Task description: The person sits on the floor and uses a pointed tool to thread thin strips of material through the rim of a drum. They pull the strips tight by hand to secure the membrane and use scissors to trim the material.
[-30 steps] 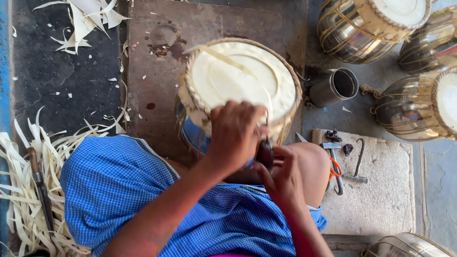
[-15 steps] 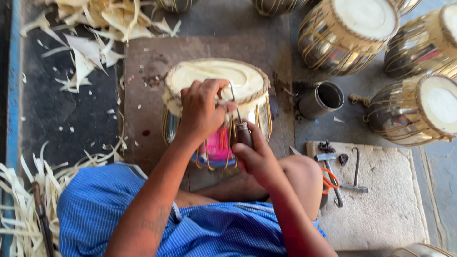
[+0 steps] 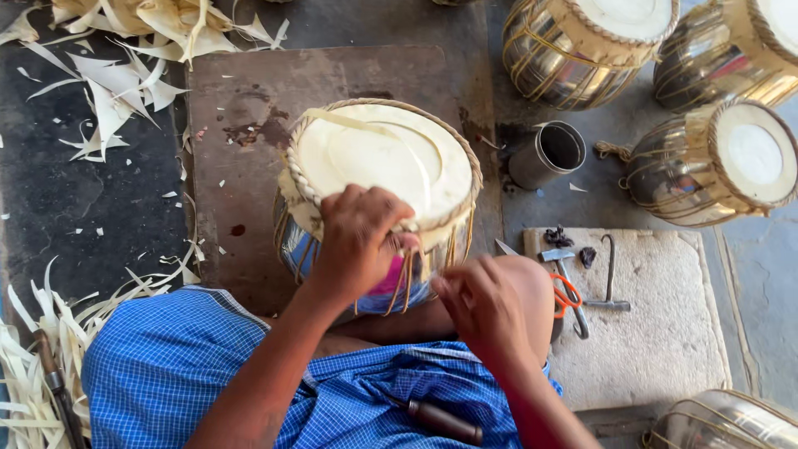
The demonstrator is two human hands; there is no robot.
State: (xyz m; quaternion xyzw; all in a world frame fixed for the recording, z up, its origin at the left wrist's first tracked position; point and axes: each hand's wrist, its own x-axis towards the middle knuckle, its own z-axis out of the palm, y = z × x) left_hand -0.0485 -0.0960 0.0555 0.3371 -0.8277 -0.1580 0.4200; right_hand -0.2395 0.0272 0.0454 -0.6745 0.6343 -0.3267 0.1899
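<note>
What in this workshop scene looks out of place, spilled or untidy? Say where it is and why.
Pale offcut strips lie scattered over the dark floor at upper left, with more heaped at lower left. A loose strip crosses the head of the drum that the left hand grips. One finished drum lies tipped on its side.

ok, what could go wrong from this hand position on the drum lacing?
1. The left hand grips the braided rim of the drum while the right hand pulls a strap; a slip could loosen the lacing or mark the pale drumhead.
2. A wooden-handled tool lies loose on the blue cloth of the lap and may roll off.
</note>
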